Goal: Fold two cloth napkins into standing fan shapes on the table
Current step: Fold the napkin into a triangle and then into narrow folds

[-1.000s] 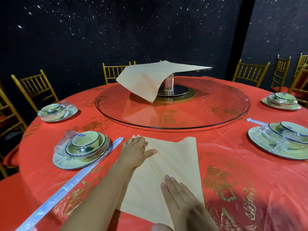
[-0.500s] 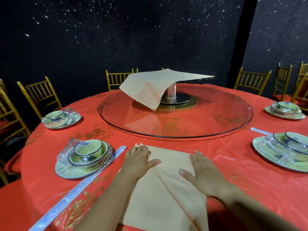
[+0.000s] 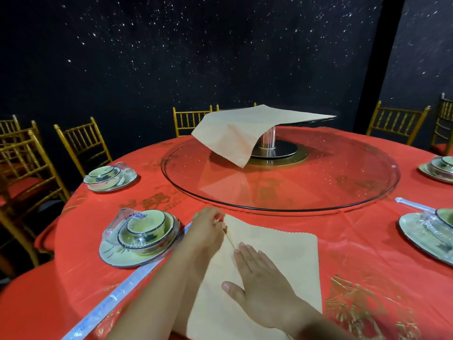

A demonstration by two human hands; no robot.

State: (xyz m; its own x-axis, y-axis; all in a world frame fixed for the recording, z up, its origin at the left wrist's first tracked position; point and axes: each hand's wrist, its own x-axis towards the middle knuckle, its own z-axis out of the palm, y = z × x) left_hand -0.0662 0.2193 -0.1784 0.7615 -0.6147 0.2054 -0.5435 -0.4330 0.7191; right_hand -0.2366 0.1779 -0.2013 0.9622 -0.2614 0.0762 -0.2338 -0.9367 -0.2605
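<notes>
Head view — right hand (image 3: pixel 259 280) flat on napkin (image 3: pixel 284 251), now nearer crease — left hand (image 3: pixel 208 229) still pinching corner.

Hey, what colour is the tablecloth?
The tablecloth is red with gold printed motifs, best seen in the head view.

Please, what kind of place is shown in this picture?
Most likely a restaurant banquet room: a large round table clothed in red with a glass turntable on it, shrink-wrapped dish sets at the places, and gold chairs around it.
</notes>
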